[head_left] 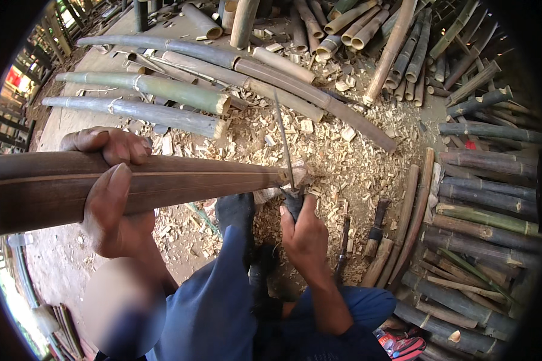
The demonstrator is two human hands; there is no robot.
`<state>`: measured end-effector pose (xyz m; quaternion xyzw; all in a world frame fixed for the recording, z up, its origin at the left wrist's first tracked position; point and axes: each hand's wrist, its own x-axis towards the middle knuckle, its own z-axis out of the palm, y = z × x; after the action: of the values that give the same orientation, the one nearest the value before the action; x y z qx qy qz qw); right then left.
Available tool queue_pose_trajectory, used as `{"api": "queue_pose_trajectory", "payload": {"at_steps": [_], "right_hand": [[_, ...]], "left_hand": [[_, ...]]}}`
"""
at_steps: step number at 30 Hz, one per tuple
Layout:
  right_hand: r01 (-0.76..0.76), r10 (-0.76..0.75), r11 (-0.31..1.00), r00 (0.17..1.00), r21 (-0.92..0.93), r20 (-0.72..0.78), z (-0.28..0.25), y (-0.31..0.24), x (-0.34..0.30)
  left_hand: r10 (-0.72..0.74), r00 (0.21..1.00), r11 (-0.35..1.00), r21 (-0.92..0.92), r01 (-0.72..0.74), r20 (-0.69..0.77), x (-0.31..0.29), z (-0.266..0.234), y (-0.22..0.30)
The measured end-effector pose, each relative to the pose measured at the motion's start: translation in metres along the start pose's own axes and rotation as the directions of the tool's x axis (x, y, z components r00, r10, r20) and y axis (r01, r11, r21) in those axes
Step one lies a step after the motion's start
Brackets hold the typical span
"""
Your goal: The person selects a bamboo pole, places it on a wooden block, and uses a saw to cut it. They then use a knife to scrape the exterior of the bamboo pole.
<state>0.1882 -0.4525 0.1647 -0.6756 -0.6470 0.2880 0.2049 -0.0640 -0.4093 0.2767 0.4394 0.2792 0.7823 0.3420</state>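
A thick brown bamboo pole (199, 180) reaches in from the left edge and narrows toward the middle of the view. My left hand (105, 210) is wrapped round it, fingers over the top and thumb along the near side. My right hand (306, 237) closes round the dark handle of a long, thin-bladed knife (284, 133). The blade points away from me and crosses right at the pole's far end, where pale cut wood (300, 173) shows. Whether the edge bites into the wood cannot be made out. Beneath that end is a dark boot (233, 210).
Pale wood chips (349, 180) cover the ground. Beyond the pole lie several bamboo lengths (156, 114), with more cut pieces (367, 30) at the back. Stacked bamboo (488, 198) lines the right side. A dark-handled tool (376, 228) lies right of my right hand.
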Motion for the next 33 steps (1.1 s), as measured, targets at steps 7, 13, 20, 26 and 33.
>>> {"api": "queue_pose_trajectory", "payload": {"at_steps": [7,13,20,26,33], "right_hand": [[-0.332,0.363,0.911,0.927,-0.246,0.092,0.039,0.1,0.021],[-0.084,0.082,0.993,0.996,0.086,0.03,0.006,0.037,0.004],[-0.074,0.073,0.996,0.997,0.051,0.015,0.008,0.031,-0.002],[-0.289,0.291,0.957,0.952,-0.039,0.092,0.033,0.1,-0.017],[-0.173,0.166,0.983,0.981,0.068,0.097,0.003,0.033,0.001]], "left_hand": [[0.035,0.999,0.999,0.036,-0.036,0.01,0.01,0.004,-0.007],[0.035,0.925,0.999,-0.041,-0.021,0.378,0.015,-0.023,-0.008],[0.013,0.912,1.0,-0.016,-0.008,0.41,0.012,-0.014,-0.007],[0.015,0.924,1.0,0.013,-0.021,0.381,0.013,-0.015,-0.009],[0.009,0.921,0.999,-0.043,0.008,0.389,0.012,-0.016,-0.008]]}}
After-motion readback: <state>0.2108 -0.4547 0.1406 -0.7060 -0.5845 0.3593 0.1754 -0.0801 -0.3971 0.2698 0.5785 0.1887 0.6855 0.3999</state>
